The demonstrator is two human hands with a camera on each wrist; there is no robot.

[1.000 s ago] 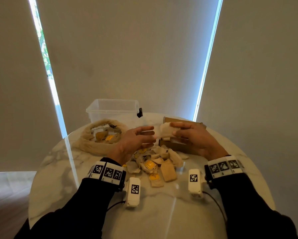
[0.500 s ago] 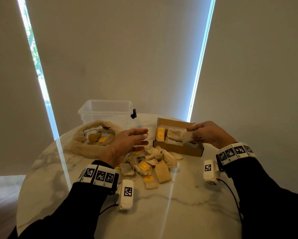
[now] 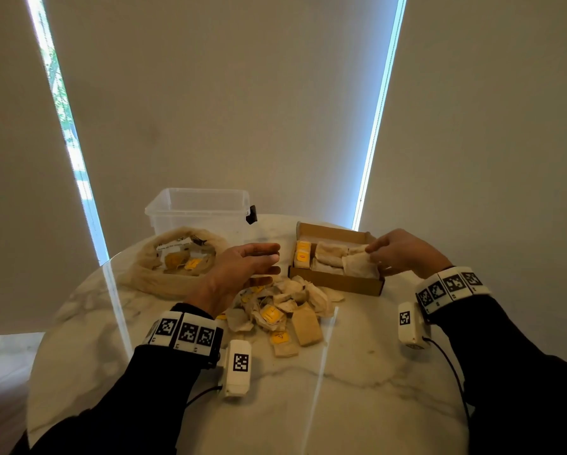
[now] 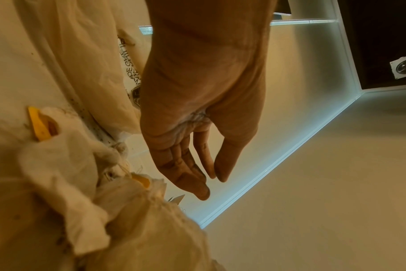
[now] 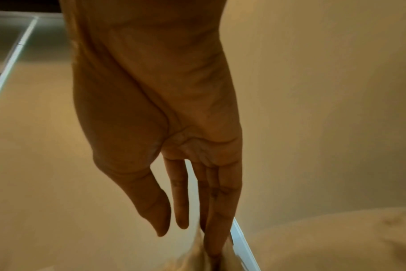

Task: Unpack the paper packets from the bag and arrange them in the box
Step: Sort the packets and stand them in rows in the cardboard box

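The right hand (image 3: 403, 252) pinched a packet (image 3: 359, 266) at the box's (image 3: 336, 282) right end; the left hand (image 3: 242, 270), fingers straight and empty, hovered left of the box.

A shallow cardboard box (image 3: 336, 284) holds rows of pale paper packets (image 3: 329, 254); more lie heaped loose (image 3: 285, 310) beside it, others inside the crumpled bag (image 3: 150, 277).

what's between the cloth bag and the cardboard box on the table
In the head view, the open left hand hovers between the bag and the box, above bare marble.
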